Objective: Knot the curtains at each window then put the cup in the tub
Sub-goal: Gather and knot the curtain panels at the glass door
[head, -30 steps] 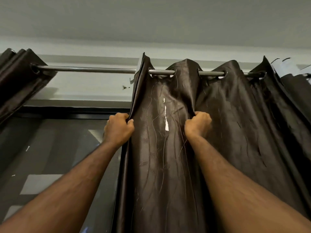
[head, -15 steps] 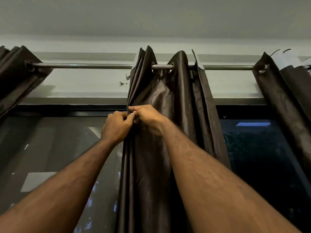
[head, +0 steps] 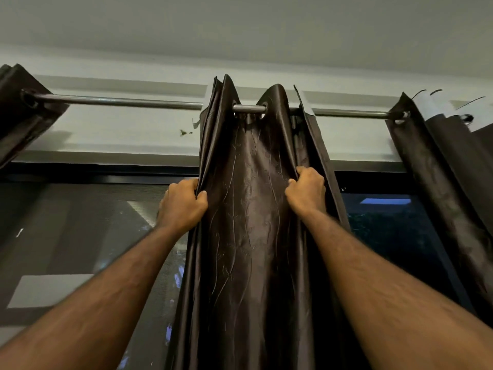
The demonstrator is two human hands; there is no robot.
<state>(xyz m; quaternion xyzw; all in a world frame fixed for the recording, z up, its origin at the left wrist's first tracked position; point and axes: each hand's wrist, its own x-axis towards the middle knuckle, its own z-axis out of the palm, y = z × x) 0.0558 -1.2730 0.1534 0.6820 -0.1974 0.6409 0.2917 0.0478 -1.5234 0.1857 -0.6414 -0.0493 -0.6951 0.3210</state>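
A dark brown satin curtain [head: 250, 198] hangs by eyelets from a metal rod [head: 120, 102], gathered into folds at the middle of the window. My left hand [head: 184, 204] grips its left edge folds just below the rod. My right hand [head: 306, 192] grips a fold on its right side at about the same height. Both arms reach up towards it. No cup or tub is in view.
Another dark curtain [head: 18, 113] is bunched at the rod's far left, and a third [head: 442, 166] hangs at the far right. Behind them is a dark window [head: 386, 231] with a mesh screen [head: 80, 231] on the left. The ceiling is close above.
My right hand has moved from beside the left hand back to the right and taken a further fold. The left hand has kept its grip on the left edge.
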